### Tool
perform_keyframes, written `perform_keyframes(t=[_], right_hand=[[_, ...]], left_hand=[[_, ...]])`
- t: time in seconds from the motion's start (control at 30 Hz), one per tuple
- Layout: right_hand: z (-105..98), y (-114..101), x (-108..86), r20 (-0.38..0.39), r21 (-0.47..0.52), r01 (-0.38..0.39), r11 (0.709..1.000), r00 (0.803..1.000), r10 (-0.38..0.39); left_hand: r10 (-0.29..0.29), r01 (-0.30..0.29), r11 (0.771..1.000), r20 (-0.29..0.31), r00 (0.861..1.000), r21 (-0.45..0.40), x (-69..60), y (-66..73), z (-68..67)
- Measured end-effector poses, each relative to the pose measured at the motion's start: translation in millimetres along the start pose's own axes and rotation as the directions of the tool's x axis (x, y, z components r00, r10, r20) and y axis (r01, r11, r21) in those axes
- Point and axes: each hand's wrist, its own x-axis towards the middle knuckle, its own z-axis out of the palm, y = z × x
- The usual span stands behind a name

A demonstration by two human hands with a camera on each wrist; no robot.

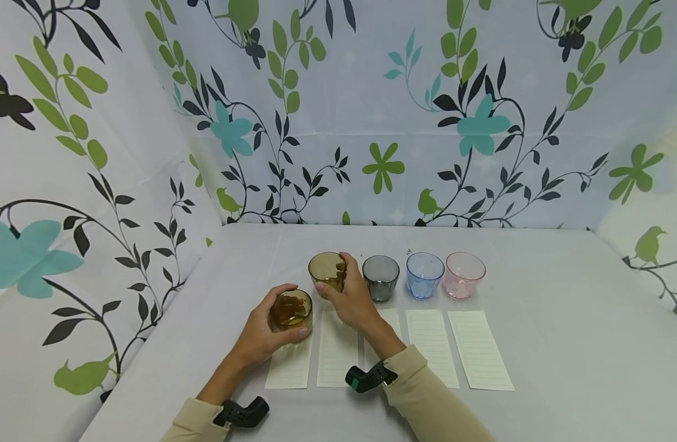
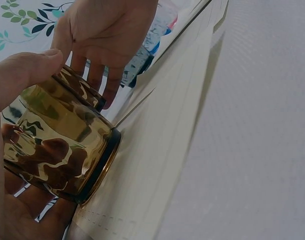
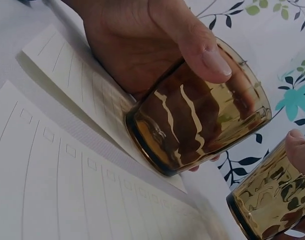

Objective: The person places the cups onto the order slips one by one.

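Beige sleeves (image 1: 440, 399) forward, your left hand (image 1: 259, 331) grips a round amber-glass tumbler (image 1: 292, 307) by the leftmost lined cream sheet (image 1: 289, 369), your right hand (image 1: 349, 302) grips its twin (image 1: 325, 270) just beyond; seemingly you're positioning them, so next, settle both level.

The amber cups (image 3: 200, 117) look glossy and glassy, the sheets (image 1: 481, 350) matt paper.

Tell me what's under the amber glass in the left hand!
The leftmost lined paper strip shows below that amber glass. The glass and left hand cover its top part, so I can't see whether they touch.
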Motion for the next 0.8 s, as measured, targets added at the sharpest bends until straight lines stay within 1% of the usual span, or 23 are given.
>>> perform_keyframes(t=[0.43,0.8], right_hand=[[-3,-8,-1.4,0.017,0.019,0.018,1.000,1.000,-0.018],[-6,-15,-1.5,0.009,0.042,0.028,0.999,1.000,-0.028]], left_hand=[[-0.003,0.003,1.000,0.007,1.000,-0.014,0.2,0.2,0.1],[-0.005,0.005,1.000,0.002,1.000,-0.003,-0.1,-1.0,0.5]])
